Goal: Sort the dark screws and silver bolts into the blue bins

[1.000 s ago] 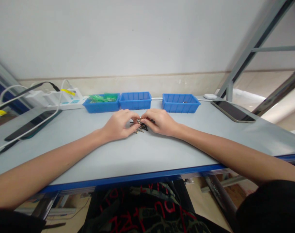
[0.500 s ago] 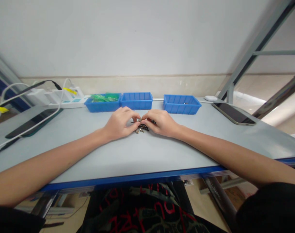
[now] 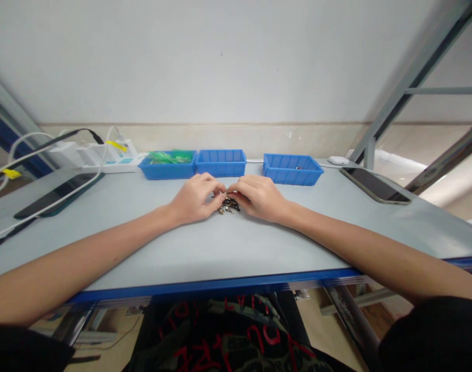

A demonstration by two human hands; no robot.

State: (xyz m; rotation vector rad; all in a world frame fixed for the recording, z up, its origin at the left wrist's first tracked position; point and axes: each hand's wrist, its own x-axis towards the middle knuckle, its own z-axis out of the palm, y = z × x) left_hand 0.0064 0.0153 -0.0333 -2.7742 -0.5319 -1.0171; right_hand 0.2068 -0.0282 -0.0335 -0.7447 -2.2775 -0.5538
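Observation:
My left hand [image 3: 199,199] and my right hand [image 3: 261,196] meet fingertip to fingertip over the middle of the table. Thumb and fingers of each are pinched together around a small metal part [image 3: 226,192]; its exact kind is too small to make out. Just below the fingertips lies a little heap of shiny and dark metal pieces [image 3: 228,207] on the grey tabletop [image 3: 228,248]. The hands partly cover that heap.
Along the back stand a blue bin with green plastic bags [image 3: 168,170], a second blue bin [image 3: 221,168] and a third [image 3: 293,175] holding something tiny. Phones lie left [image 3: 57,195] and right [image 3: 375,185]. A power strip [image 3: 115,164] with cables sits back left.
Both hands stay pinched over the heap, with only slight finger movement. The whole view has shifted a little.

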